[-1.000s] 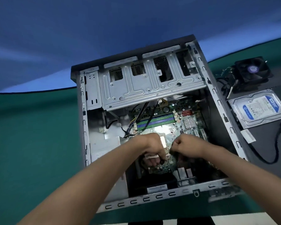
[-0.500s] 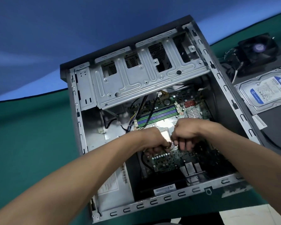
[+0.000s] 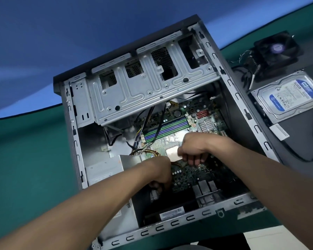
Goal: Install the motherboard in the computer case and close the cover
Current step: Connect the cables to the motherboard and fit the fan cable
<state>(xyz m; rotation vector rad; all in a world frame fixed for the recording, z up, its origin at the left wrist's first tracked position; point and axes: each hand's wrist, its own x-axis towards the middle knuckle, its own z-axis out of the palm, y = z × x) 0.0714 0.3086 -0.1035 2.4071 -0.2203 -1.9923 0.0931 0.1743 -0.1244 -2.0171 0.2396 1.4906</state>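
The motherboard (image 3: 184,141) lies inside the open computer case (image 3: 242,105), both hands' fingers curled down onto it (whether pinching anything I cannot tell), left hand (image 3: 161,175) and right hand (image 3: 192,151) probably seating it.

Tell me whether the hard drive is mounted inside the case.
No. The hard drive lies on the table to the right, outside the open case.
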